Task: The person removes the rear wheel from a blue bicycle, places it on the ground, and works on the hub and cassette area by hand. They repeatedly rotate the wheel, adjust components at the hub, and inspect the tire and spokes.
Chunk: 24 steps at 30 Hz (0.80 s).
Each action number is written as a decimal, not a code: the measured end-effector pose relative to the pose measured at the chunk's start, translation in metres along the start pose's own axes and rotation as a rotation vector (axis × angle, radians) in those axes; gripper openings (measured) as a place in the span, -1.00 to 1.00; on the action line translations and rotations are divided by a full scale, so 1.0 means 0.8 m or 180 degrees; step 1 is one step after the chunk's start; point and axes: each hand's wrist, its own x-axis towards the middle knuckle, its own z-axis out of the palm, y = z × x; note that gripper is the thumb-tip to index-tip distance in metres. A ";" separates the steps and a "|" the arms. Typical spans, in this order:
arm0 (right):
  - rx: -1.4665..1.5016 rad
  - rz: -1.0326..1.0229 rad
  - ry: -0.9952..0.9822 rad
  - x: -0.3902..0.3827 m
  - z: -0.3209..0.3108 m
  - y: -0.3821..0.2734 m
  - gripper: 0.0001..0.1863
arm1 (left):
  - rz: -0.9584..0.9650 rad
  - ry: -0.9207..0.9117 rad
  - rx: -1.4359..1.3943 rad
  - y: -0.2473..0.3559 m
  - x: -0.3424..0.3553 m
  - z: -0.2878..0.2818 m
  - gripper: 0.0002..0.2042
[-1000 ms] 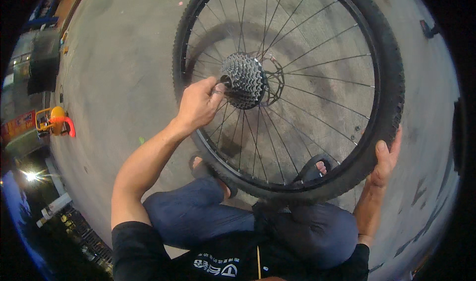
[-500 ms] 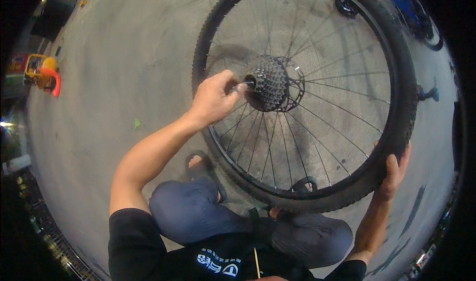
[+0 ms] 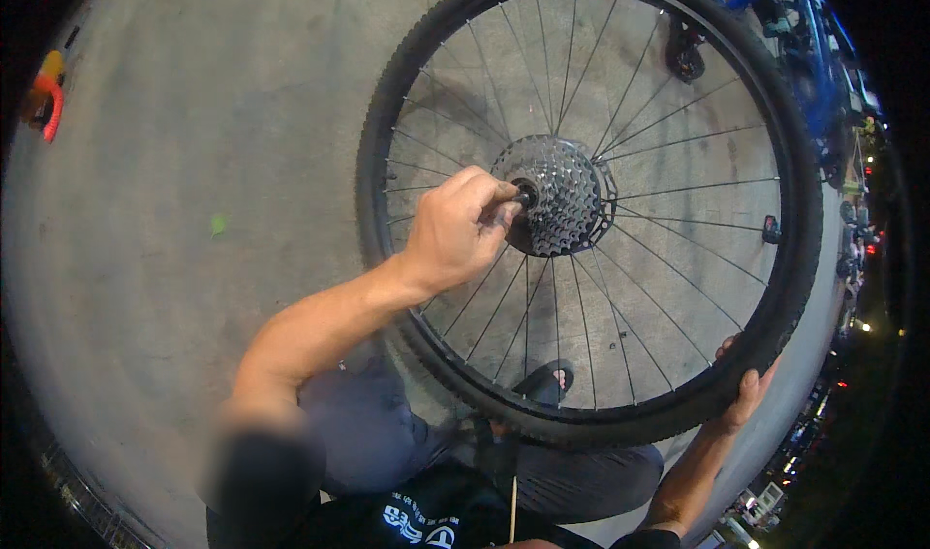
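Note:
A bicycle wheel with a black knobby tire (image 3: 796,259) stands tilted in front of me. At its hub sits a grey, stepped cassette (image 3: 570,200), with a dark brake disc (image 3: 608,205) partly visible behind it. My left hand (image 3: 455,229) is closed in a pinch on a small dark piece at the axle end (image 3: 526,197), in the middle of the cassette; the fingers partly cover that piece. Low on the right side, my right hand (image 3: 751,394) grips the tire, thumb on the near side and fingertips showing at the inner rim.
A blue bicycle (image 3: 814,60) stands at the far right, and a black object (image 3: 684,60) shows through the spokes. An orange and yellow toy-like thing (image 3: 46,104) is at the far left. A green leaf (image 3: 217,226) lies on the concrete floor (image 3: 242,113). My sandalled foot (image 3: 552,380) is below the wheel.
The view has shifted, and the wheel has turned so the cassette shows more face-on. My left hand has moved right and down with the hub, staying at the axle end. My right hand still holds the tire.

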 end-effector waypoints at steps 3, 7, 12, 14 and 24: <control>-0.0040 0.0008 0.0061 0.000 0.007 -0.004 -0.18 | 0.0018 -0.0235 -0.0068 -0.004 0.004 -0.010 -0.84; -0.0036 0.0031 0.0205 -0.002 0.015 -0.006 -0.17 | 0.0050 -0.0306 -0.0114 -0.008 0.009 -0.015 -0.83; -0.0036 0.0167 0.0198 -0.004 0.006 -0.008 -0.16 | -0.0286 -0.0327 -0.0870 -0.028 0.001 -0.014 -0.79; 0.0010 0.0145 0.0240 -0.004 0.004 -0.004 -0.16 | -0.0404 -0.0246 -0.0920 -0.030 -0.004 -0.015 -0.77; -0.0031 0.0123 0.0227 -0.003 -0.001 -0.008 -0.15 | -0.0180 -0.0227 -0.0951 -0.035 0.009 -0.021 -0.72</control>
